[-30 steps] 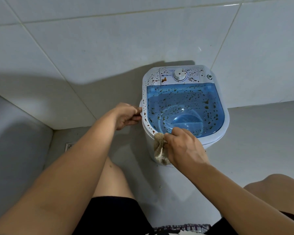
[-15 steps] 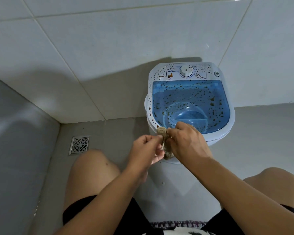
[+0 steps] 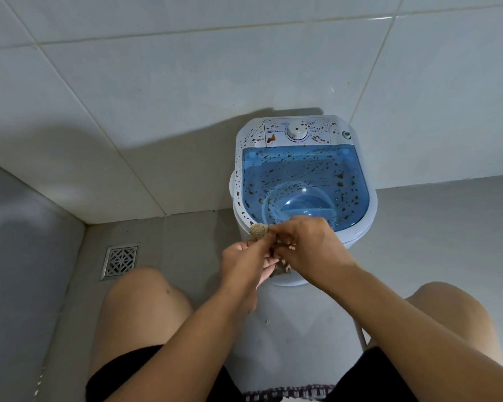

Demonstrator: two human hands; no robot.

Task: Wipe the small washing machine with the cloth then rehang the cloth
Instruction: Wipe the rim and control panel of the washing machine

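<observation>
Head view showed both hands meeting over the cloth [image 3: 259, 229] at the near left corner of the washing machine [image 3: 302, 192]. A second before, the left hand [image 3: 246, 264] had been gripping the machine's left rim; it had since come across and pinched the cloth together with the right hand [image 3: 308, 248], both closed on it. Brown spots still covered the blue lid [image 3: 302, 175] and white panel [image 3: 296, 132], so this looked like refolding the cloth, with most of the wiping left.
</observation>
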